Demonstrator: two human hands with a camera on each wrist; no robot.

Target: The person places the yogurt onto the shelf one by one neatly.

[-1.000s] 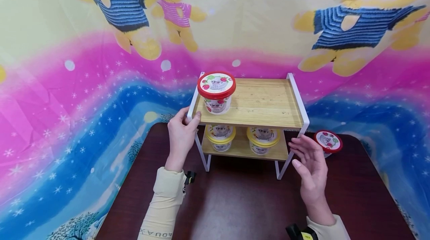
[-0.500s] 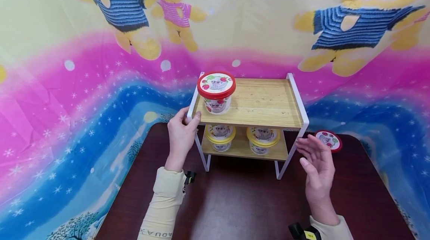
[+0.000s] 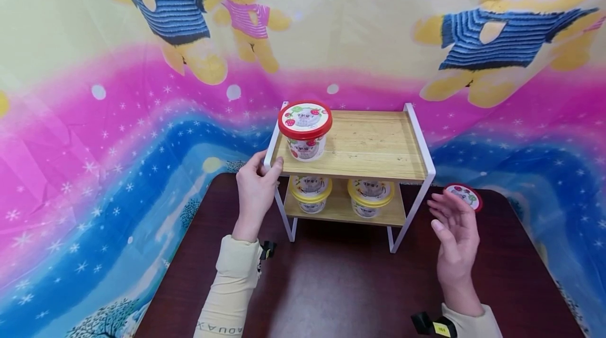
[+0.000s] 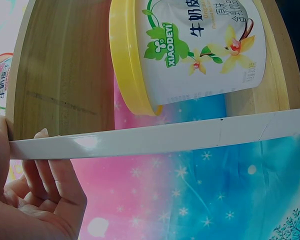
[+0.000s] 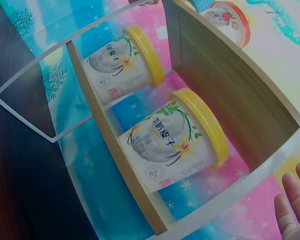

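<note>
My left hand (image 3: 255, 188) grips the two-tier wooden shelf (image 3: 374, 143) at its left front upper corner, thumb on the front and fingers behind the white metal frame (image 4: 115, 142). On the top board, at the left, stands a paper tub with a red lid (image 3: 305, 133). Two yellow-lidded tubs (image 3: 311, 193) sit side by side on the lower board. My right hand (image 3: 456, 246) is held right of the shelf, fingers loosely bent and holding nothing. Behind its fingertips, partly hidden by them, is another red-lidded tub (image 3: 471, 197) on the table.
The shelf stands on a dark brown table (image 3: 341, 285) near its back edge. Behind and beside it hangs a bright cloth backdrop (image 3: 360, 33) printed with teddy bears and snowflakes.
My right hand has drifted to the right, away from the shelf's right leg and over toward the red-lidded tub. The left hand and the shelf have stayed in place.
</note>
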